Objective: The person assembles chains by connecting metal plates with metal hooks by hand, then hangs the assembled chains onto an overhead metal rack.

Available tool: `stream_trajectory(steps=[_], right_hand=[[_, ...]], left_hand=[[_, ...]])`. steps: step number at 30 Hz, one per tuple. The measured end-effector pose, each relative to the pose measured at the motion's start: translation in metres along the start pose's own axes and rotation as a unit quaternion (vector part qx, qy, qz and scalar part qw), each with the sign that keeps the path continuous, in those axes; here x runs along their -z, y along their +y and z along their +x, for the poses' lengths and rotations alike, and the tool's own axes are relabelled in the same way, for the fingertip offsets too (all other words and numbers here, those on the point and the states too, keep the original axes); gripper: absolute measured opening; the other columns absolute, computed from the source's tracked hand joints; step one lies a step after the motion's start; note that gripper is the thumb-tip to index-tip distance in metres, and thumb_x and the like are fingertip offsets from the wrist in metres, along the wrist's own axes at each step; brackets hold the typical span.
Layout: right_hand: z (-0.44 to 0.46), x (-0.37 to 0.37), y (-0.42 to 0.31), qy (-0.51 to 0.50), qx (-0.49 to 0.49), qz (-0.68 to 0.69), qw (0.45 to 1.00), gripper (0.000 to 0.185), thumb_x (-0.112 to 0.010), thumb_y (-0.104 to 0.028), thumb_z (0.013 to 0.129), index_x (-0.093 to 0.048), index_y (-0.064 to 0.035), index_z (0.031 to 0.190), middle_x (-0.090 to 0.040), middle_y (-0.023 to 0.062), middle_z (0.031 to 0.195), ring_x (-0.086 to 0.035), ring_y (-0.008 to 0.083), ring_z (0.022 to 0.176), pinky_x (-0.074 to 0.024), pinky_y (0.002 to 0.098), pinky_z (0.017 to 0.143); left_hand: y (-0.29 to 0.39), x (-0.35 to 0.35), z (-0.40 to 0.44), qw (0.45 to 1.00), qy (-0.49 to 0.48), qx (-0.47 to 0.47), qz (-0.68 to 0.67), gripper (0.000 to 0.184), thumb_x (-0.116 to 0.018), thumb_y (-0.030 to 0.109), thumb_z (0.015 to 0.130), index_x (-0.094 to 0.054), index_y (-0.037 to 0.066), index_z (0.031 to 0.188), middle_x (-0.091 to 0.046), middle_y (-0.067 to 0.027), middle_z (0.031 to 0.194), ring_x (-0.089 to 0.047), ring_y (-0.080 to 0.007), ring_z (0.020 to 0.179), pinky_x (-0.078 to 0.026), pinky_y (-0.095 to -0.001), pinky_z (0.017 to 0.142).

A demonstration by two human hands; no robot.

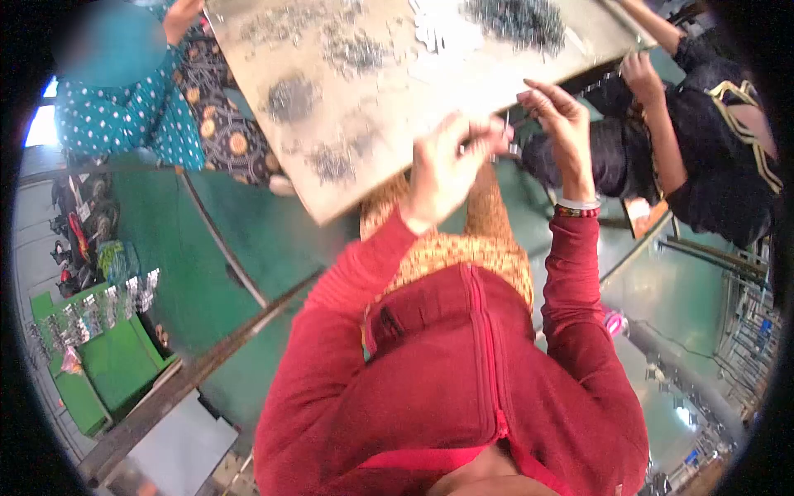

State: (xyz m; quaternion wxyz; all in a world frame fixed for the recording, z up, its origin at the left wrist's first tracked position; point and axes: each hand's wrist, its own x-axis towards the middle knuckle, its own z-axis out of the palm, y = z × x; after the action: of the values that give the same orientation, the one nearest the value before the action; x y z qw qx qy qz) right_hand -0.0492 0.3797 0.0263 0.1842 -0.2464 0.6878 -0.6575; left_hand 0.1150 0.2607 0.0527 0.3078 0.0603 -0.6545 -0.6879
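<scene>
My left hand [447,161] is held over the near edge of the table, with thumb and fingers pinched together. A small, thin metal piece [507,136] seems to show at its fingertips, too blurred to name. Facing it, my right hand [566,128] is raised beyond the table edge, thumb and forefinger brought close together. Whatever lies between those fingers is too small to make out. On the table [380,169] are piles of small metal parts, including a dense grey pile [291,97] and a looser pile [333,162] closest to my left hand.
A larger dark heap of parts [521,23] lies at the far side of the table. One person [132,124] sits at the left, and another person in dark clothes [711,140] at the right. Green bins [112,364] stand on the floor at the left.
</scene>
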Motion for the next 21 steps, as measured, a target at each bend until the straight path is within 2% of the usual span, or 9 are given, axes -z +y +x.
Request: stream_trajectory(steps=[3,4,7,8,9,14,18,20,21], right_hand=[[0.054,-0.013,0.019,-0.058,0.013,-0.079,0.995,0.029,-0.057,-0.016,0.085,-0.061,0.0009,0.109,-0.066,0.0044,0.086,-0.057,0.0084,0.075,-0.0445,0.0218,0.069],[0.075,-0.021,0.040,-0.057,0.025,-0.130,0.990,0.031,-0.058,-0.018,0.085,-0.060,0.0006,0.110,-0.065,0.0068,0.089,-0.058,0.0108,0.076,-0.0453,0.0238,0.070],[0.105,-0.050,0.037,-0.031,0.096,-0.342,0.934,0.042,-0.064,-0.024,0.081,-0.056,-0.0004,0.114,-0.060,0.0153,0.098,-0.060,0.0213,0.081,-0.0469,0.0314,0.073],[0.107,-0.061,0.028,-0.025,0.153,-0.361,0.920,0.044,-0.066,-0.021,0.076,-0.055,0.0002,0.113,-0.055,0.0221,0.101,-0.057,0.0317,0.084,-0.0455,0.0378,0.077],[0.111,-0.067,0.033,-0.010,0.224,-0.409,0.884,0.042,-0.066,-0.019,0.076,-0.053,0.0005,0.111,-0.052,0.0221,0.101,-0.052,0.0339,0.089,-0.0434,0.0403,0.078],[0.129,-0.072,0.060,-0.041,0.285,-0.494,0.820,0.027,-0.058,-0.008,0.076,-0.051,0.0001,0.101,-0.052,0.0211,0.092,-0.049,0.0368,0.091,-0.0421,0.0426,0.076],[0.135,-0.052,0.053,0.005,0.207,-0.406,0.890,0.022,-0.057,-0.006,0.073,-0.055,0.0010,0.094,-0.059,0.0208,0.084,-0.058,0.0374,0.077,-0.0453,0.0432,0.072],[0.107,-0.043,0.025,-0.046,0.025,-0.081,0.995,0.013,-0.061,-0.006,0.076,-0.057,0.0022,0.085,-0.062,0.0156,0.078,-0.064,0.0294,0.070,-0.0530,0.0354,0.068],[0.084,-0.043,0.009,-0.082,-0.051,0.129,0.987,0.011,-0.062,-0.004,0.077,-0.057,0.0023,0.084,-0.063,0.0134,0.077,-0.065,0.0261,0.070,-0.0550,0.0329,0.068]], left_hand=[[0.002,0.004,-0.004,0.993,-0.015,-0.031,0.113,0.011,-0.067,0.003,0.074,-0.060,0.005,0.082,-0.063,-0.0053,0.083,-0.060,-0.0198,0.079,-0.047,-0.0300,0.072],[0.004,0.005,-0.003,0.981,-0.016,-0.090,0.168,0.014,-0.069,0.002,0.072,-0.059,0.005,0.081,-0.062,-0.0050,0.083,-0.060,-0.0195,0.079,-0.047,-0.0303,0.072],[0.000,0.009,-0.007,0.981,-0.029,-0.100,0.162,0.012,-0.065,-0.003,0.074,-0.058,0.003,0.081,-0.064,-0.0079,0.086,-0.061,-0.0190,0.081,-0.048,-0.0293,0.074],[-0.001,0.008,-0.007,0.981,-0.030,-0.103,0.159,0.013,-0.066,-0.003,0.073,-0.056,0.002,0.079,-0.063,-0.0082,0.086,-0.060,-0.0191,0.082,-0.048,-0.0294,0.073],[-0.002,0.009,-0.007,0.982,-0.029,-0.103,0.157,0.013,-0.066,-0.003,0.073,-0.056,0.002,0.080,-0.063,-0.0084,0.086,-0.060,-0.0192,0.082,-0.048,-0.0295,0.073],[-0.004,0.011,-0.007,0.983,-0.036,-0.096,0.152,0.014,-0.066,-0.004,0.074,-0.056,0.002,0.082,-0.063,-0.0087,0.087,-0.060,-0.0191,0.083,-0.049,-0.0292,0.074],[-0.006,0.013,-0.008,0.992,-0.014,-0.054,0.110,0.015,-0.067,-0.003,0.072,-0.058,0.004,0.083,-0.063,-0.0061,0.085,-0.061,-0.0196,0.081,-0.048,-0.0285,0.072],[-0.006,0.015,-0.007,0.999,-0.009,-0.017,0.045,0.012,-0.064,-0.003,0.077,-0.058,0.003,0.085,-0.063,-0.0066,0.085,-0.061,-0.0153,0.080,-0.050,-0.0269,0.069],[-0.005,0.014,-0.008,1.000,0.000,0.018,-0.007,0.011,-0.063,-0.003,0.078,-0.058,0.002,0.086,-0.063,-0.0066,0.085,-0.061,-0.0140,0.080,-0.051,-0.0266,0.069]])
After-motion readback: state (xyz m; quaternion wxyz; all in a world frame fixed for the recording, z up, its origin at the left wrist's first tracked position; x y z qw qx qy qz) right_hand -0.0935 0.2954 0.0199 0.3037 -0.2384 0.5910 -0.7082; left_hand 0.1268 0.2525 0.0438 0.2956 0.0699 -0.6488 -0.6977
